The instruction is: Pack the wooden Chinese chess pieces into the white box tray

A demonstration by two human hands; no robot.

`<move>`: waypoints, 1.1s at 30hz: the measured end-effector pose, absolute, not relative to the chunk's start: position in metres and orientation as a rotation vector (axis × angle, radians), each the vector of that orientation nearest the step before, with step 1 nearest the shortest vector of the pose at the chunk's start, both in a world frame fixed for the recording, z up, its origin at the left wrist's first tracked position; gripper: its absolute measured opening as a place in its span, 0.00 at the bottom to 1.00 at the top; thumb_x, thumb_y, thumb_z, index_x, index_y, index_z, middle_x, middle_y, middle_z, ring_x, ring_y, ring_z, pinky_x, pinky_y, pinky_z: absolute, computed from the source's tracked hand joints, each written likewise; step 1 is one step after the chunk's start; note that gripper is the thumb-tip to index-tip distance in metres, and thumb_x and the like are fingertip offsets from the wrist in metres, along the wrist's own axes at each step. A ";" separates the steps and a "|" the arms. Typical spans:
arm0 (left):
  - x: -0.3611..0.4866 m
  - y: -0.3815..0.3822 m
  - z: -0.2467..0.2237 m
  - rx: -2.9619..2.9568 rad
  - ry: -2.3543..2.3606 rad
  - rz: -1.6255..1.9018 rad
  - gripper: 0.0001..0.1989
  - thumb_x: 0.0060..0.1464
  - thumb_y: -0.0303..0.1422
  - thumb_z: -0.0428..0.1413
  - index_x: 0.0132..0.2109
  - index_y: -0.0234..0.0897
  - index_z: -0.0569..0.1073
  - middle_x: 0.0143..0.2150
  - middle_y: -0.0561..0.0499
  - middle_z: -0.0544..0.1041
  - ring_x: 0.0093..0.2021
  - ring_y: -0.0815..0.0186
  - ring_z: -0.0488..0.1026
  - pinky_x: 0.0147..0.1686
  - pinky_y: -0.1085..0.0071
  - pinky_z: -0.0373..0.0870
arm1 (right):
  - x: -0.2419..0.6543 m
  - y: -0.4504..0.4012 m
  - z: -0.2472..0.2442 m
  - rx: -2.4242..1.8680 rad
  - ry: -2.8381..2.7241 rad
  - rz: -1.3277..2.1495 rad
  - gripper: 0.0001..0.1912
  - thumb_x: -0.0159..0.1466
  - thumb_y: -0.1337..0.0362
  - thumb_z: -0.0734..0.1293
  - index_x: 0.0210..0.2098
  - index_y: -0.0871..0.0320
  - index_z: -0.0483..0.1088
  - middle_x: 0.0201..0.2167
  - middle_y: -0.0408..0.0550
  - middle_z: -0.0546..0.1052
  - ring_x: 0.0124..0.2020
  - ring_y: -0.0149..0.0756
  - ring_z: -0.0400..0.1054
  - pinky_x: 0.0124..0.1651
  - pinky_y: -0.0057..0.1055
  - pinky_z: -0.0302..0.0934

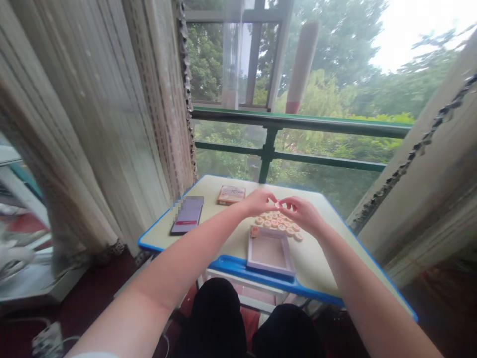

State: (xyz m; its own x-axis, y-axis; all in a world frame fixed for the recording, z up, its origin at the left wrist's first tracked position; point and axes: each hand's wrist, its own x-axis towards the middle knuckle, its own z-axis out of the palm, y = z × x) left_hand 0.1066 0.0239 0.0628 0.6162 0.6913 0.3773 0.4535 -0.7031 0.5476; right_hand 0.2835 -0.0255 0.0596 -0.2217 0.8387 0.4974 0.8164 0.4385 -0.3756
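Both left hand (262, 202) and right hand (299, 213) pinch one round piece (277, 204) over the table (311, 263); from it, loose pieces (275, 223) spread at six o'clock, the shallow tray (271, 250) beyond these, the box (231, 195) at nine, phone (190, 215) at eight, railing (298, 122) at twelve.

You have bare table (315, 268) to pass over between the open tray (269, 270) and your right forearm (345, 258), and more beyond that forearm toward the right edge. Straight ahead, your left hand (259, 203) and right hand (301, 214) meet at the fingertips, with clustered round pieces (275, 223) and the tray in the way on the near side. Leftward, the phone (189, 215) and flat box (231, 195) leave only a narrow strip between them.
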 end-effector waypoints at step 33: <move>0.031 -0.058 0.002 2.304 0.968 0.950 0.10 0.47 0.37 0.58 0.32 0.35 0.79 0.29 0.50 0.76 0.27 0.71 0.66 0.29 0.75 0.63 | 0.230 -0.075 0.024 -1.207 -2.385 0.331 0.12 0.52 0.52 0.69 0.29 0.53 0.78 0.25 0.46 0.76 0.32 0.36 0.65 0.36 0.30 0.57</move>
State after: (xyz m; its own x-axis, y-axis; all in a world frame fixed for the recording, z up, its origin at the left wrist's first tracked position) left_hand 0.0313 -0.0582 0.0020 0.5130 0.7508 0.4161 0.4303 -0.6444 0.6322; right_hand 0.2296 -0.0752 0.0238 -0.5195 0.8075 0.2793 0.7011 0.5897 -0.4008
